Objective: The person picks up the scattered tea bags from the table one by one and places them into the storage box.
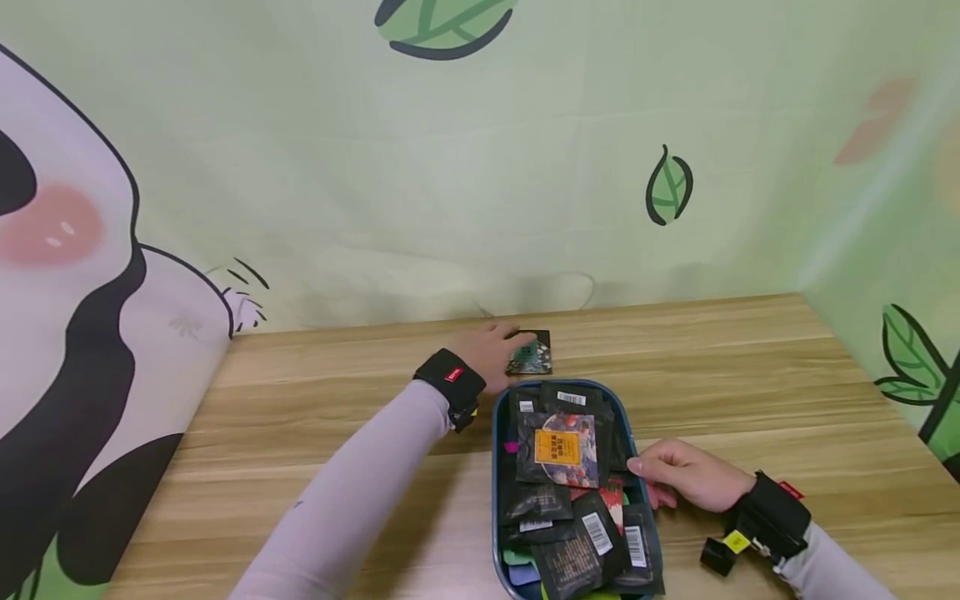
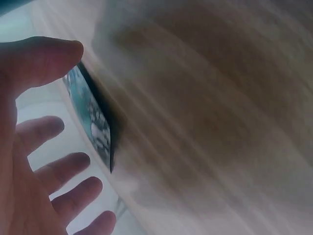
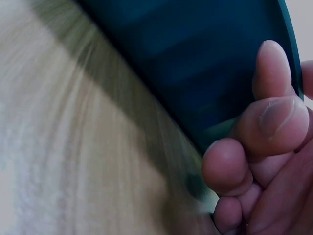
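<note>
My left hand (image 1: 489,353) reaches to the back of the table with its fingers spread. It is beside a flat square sachet (image 1: 531,353) with a dark, teal-patterned front, its thumb overlapping the sachet in the left wrist view. The sachet (image 2: 90,117) lies on the wood near the wall. At the side of a blue plastic bin (image 1: 497,500), my right hand (image 1: 693,475) pinches the right rim, fingers curled against the outer wall (image 3: 195,63). Black sachets fill the bin; on top lies one with an orange label (image 1: 557,447), and several others show white barcodes.
The wooden table (image 1: 315,408) runs back to a pale green printed cloth wall (image 1: 480,183) with leaf drawings. A large cartoon animal print (image 1: 67,250) covers the left side. Some sachets (image 1: 637,550) lean over the bin's near right rim.
</note>
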Demonstrator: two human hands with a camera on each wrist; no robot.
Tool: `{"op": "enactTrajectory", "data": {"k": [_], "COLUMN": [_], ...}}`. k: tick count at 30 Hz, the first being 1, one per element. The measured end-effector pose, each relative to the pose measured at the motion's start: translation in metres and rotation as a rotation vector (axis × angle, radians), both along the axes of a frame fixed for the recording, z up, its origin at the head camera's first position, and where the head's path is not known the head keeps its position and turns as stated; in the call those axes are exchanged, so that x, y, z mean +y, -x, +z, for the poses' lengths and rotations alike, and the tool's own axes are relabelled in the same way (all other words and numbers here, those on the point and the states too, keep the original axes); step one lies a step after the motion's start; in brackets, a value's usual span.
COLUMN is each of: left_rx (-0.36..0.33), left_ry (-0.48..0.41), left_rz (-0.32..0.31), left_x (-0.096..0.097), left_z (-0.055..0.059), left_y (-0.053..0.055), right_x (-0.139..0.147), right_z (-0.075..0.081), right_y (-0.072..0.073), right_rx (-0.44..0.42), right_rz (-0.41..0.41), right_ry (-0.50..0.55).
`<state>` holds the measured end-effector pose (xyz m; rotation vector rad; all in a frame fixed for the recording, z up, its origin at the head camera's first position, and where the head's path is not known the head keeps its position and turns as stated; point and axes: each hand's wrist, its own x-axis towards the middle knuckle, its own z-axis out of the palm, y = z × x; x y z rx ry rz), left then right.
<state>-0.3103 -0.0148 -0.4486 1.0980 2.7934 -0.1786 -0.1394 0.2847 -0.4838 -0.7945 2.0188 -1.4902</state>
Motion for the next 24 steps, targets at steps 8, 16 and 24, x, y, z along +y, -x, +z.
{"op": "enactTrajectory", "data": {"k": [8,16,24], "left_rx": [-0.05,-0.048,-0.077], "left_ry": [0.031,-0.097,-0.176], "left_rz": [-0.016,0.029,0.065], "left_x": [-0.004,-0.033,-0.074], "left_z": [-0.012,-0.012,-0.013], "left_y": [0.001,0.005,0.013], "right_x": [0.0,0.0,-0.001], "right_z": [-0.001,0.0,0.001], "right_y": [0.0,-0.001,0.0], "right_rx": [-0.006,-0.003,0.002], "right_rz": [0.001,0.01,0.001], "right_ry": [0.006,0.034,0.012]}}
